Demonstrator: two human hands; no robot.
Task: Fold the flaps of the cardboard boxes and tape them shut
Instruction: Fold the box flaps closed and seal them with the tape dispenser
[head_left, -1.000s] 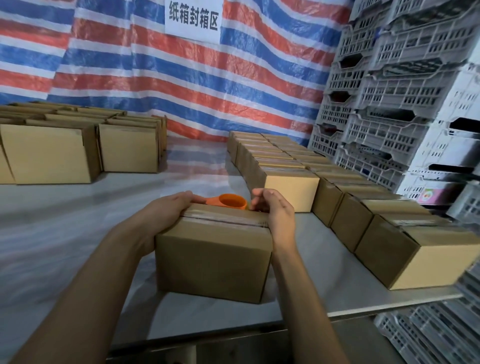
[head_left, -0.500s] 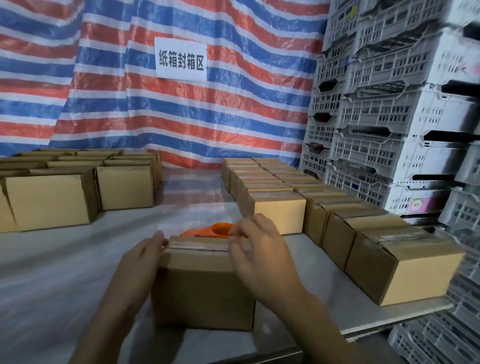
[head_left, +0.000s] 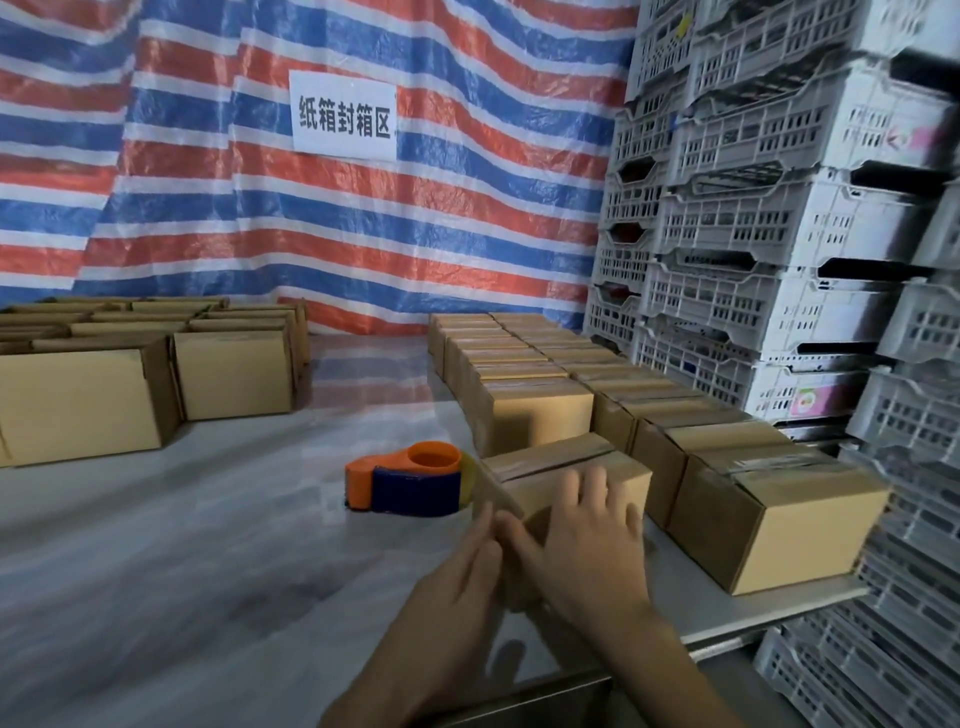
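Note:
A small taped cardboard box (head_left: 556, 467) sits between my hands, beside the rows of closed boxes on the right. My left hand (head_left: 457, 587) lies flat against its near left side with straight fingers. My right hand (head_left: 587, 540) rests spread on its top and near face. An orange and blue tape dispenser (head_left: 410, 480) stands on the table just left of the box, touched by neither hand.
Two rows of taped boxes (head_left: 524, 364) run back along the right. More boxes (head_left: 104, 374) stand at the far left. Stacked white plastic crates (head_left: 779, 234) wall the right side. The table edge (head_left: 779, 618) lies near my right wrist.
The box has gone right, toward the rows of closed boxes, with both hands on it. The tape dispenser now stands uncovered to its left. The camera has turned right.

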